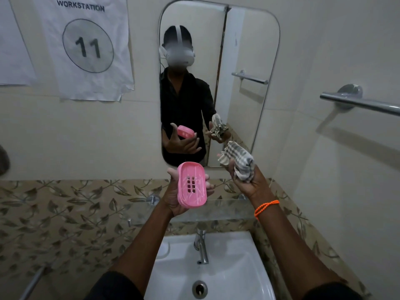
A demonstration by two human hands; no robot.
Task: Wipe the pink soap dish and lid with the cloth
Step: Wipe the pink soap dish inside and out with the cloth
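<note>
The pink soap dish (pixel 191 184) is held up in front of the mirror, its slotted inside facing me. My left hand (pixel 173 197) grips it from behind, thumb on its left edge and fingertips showing past its right edge. To its right, my right hand (pixel 246 180) grips a bunched grey-and-white checked cloth (pixel 240 161), held apart from the dish. No separate lid is in view.
A white sink (pixel 216 265) with a chrome tap (pixel 201 245) lies below my arms. A glass shelf (pixel 227 208) juts from the tiled wall under the mirror (pixel 218 83). A steel towel bar (pixel 357 102) sticks out on the right wall.
</note>
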